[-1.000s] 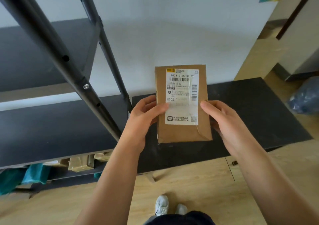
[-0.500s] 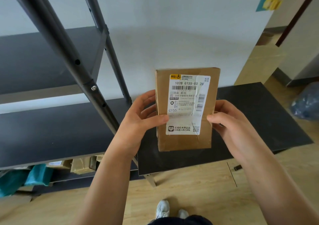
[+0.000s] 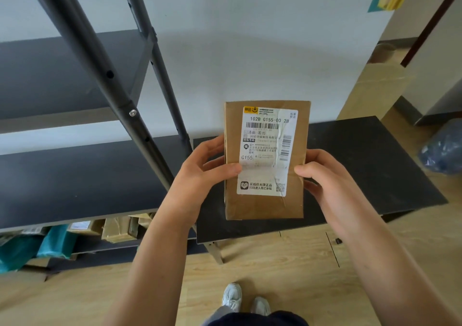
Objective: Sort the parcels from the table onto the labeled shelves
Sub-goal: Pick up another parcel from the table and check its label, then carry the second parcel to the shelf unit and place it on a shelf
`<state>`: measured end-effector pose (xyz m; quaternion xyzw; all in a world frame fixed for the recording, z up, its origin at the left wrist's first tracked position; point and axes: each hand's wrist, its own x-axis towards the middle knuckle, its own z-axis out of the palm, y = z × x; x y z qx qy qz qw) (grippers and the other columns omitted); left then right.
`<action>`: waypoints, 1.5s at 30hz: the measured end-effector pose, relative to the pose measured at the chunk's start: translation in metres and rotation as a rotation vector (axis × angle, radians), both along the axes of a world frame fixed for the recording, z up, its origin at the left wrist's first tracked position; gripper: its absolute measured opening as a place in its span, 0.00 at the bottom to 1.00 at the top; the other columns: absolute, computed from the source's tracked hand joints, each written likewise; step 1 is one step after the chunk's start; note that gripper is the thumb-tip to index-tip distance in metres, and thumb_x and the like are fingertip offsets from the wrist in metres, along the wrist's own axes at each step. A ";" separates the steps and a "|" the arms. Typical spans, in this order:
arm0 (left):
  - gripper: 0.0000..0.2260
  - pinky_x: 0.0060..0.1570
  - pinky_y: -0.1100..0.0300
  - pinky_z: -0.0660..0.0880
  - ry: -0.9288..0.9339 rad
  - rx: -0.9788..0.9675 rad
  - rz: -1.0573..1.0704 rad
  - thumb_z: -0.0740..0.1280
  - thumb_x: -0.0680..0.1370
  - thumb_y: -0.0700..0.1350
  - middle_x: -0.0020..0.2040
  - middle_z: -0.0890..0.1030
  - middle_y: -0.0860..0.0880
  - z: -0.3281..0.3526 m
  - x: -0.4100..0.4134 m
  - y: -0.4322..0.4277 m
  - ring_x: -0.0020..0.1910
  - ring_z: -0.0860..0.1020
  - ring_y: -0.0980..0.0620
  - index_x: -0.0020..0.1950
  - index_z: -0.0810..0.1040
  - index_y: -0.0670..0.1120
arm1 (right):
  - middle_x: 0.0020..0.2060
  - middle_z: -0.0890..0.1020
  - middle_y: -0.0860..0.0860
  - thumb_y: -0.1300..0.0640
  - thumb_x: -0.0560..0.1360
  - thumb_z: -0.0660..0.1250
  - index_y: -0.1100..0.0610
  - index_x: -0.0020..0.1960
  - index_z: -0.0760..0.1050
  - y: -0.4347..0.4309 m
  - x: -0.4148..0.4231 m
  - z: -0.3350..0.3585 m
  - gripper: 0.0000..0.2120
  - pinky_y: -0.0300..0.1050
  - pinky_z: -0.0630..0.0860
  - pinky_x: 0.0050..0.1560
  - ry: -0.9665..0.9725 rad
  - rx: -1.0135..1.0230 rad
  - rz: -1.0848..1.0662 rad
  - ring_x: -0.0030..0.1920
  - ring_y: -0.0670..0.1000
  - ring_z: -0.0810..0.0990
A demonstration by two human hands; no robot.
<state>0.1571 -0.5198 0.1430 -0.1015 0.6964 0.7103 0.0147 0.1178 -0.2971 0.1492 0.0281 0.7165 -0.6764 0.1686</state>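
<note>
A flat brown cardboard parcel [image 3: 265, 205] with a white shipping label is held upright in front of me, above the black table [image 3: 370, 165]. My left hand [image 3: 200, 175] grips its left edge, thumb on the label. My right hand [image 3: 322, 178] grips its right edge, thumb on the front. The dark metal shelf unit [image 3: 75, 175] stands to the left, with two bare boards at this height.
The shelf's slanted posts [image 3: 105, 70] cross the upper left. Brown parcels [image 3: 117, 228] and teal bags [image 3: 37, 245] lie on the lowest shelf. A blue plastic bag [image 3: 442, 148] sits on the wooden floor at right. My shoes [image 3: 245, 300] are below.
The parcel has been raised slightly and straightened upright, label facing me. My right thumb has moved onto the parcel's front. The view has tilted up a little.
</note>
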 end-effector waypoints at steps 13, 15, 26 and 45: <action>0.09 0.39 0.70 0.77 -0.065 -0.196 0.120 0.72 0.75 0.49 0.47 0.87 0.57 -0.002 0.065 -0.009 0.44 0.85 0.62 0.48 0.79 0.65 | 0.42 0.86 0.45 0.53 0.78 0.65 0.55 0.53 0.78 -0.033 0.039 -0.010 0.08 0.42 0.74 0.45 -0.008 0.155 0.071 0.48 0.46 0.84; 0.07 0.41 0.68 0.78 -0.087 -0.186 0.125 0.72 0.75 0.49 0.44 0.87 0.60 0.000 0.075 -0.019 0.43 0.85 0.62 0.49 0.81 0.62 | 0.44 0.86 0.48 0.52 0.78 0.66 0.55 0.53 0.78 -0.041 0.045 -0.006 0.08 0.40 0.73 0.42 0.017 0.197 0.102 0.48 0.46 0.84; 0.10 0.54 0.56 0.80 -0.172 -0.192 0.224 0.72 0.74 0.54 0.46 0.88 0.58 0.012 0.186 -0.104 0.47 0.85 0.58 0.54 0.83 0.57 | 0.44 0.85 0.50 0.50 0.75 0.67 0.55 0.50 0.78 -0.136 0.121 0.000 0.09 0.48 0.77 0.46 0.065 0.233 0.243 0.48 0.51 0.84; 0.04 0.58 0.45 0.79 -0.266 0.003 0.996 0.74 0.74 0.47 0.44 0.88 0.50 -0.031 0.423 -0.274 0.52 0.85 0.45 0.48 0.87 0.51 | 0.40 0.88 0.43 0.41 0.74 0.68 0.48 0.52 0.81 -0.389 0.290 -0.044 0.13 0.43 0.79 0.43 0.033 0.184 0.742 0.42 0.43 0.86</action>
